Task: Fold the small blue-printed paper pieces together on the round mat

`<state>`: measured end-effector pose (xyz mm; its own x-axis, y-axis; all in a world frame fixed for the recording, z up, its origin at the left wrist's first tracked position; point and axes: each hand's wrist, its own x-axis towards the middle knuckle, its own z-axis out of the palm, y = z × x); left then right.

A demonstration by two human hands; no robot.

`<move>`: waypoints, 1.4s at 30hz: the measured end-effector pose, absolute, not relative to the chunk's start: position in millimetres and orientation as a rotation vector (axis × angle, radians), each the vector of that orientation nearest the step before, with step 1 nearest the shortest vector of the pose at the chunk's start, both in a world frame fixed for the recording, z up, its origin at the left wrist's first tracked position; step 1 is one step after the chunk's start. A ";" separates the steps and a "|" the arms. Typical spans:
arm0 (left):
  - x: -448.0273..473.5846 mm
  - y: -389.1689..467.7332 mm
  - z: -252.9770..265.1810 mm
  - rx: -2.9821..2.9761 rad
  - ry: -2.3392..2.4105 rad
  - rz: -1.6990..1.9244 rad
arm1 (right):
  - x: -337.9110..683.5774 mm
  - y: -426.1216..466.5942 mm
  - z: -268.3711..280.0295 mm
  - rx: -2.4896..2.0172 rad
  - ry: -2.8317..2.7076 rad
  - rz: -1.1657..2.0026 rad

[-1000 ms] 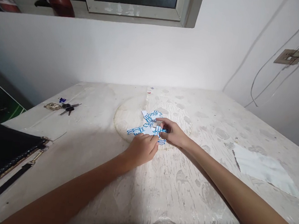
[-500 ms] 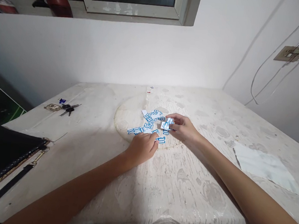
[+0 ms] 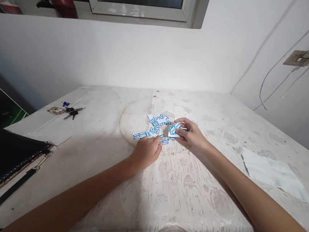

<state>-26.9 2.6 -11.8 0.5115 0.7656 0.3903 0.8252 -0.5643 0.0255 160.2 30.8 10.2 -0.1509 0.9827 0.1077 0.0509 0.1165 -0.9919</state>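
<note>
A loose pile of small white paper pieces [image 3: 154,130] with blue outlines lies mid-table, several of them overlapping. Held between the thumb and fingers of my right hand [image 3: 189,134] is a small stack of paper slips [image 3: 174,129] with the same blue marks, just right of the pile. My left hand [image 3: 147,150] rests at the pile's near edge, its fingers curled together among the nearest pieces. Whatever its fingertips grip is hidden behind the hand.
Keys [image 3: 73,112] with a fob lie on the left of the plastic-covered table [image 3: 191,192]. Nearer on that side sits a black bag [image 3: 10,160] with a strap. A pale cloth or paper sheet [image 3: 274,175] lies at right. The wall [image 3: 160,58] rises behind the table.
My right hand has turned the paper slips slightly, and they sit a little farther right from the pile. My left hand has barely moved. The whole view has shifted slightly.
</note>
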 end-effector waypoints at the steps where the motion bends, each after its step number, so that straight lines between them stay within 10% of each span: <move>1: -26.9 2.8 -11.7 -2.591 -1.381 -0.540 | 159.2 28.8 12.6 -1.109 -1.425 1.191; 22: -33.0 10.0 -9.2 -2.532 -1.650 -1.379 | 157.8 21.4 12.4 -1.284 -1.537 1.157; 32: -32.9 10.1 -10.1 -2.595 -1.654 -1.315 | 171.0 30.9 9.1 -1.376 -1.892 0.659; 42: -30.5 8.6 -9.3 -2.666 -1.534 -1.043 | 188.6 36.1 22.6 -1.426 -1.673 0.969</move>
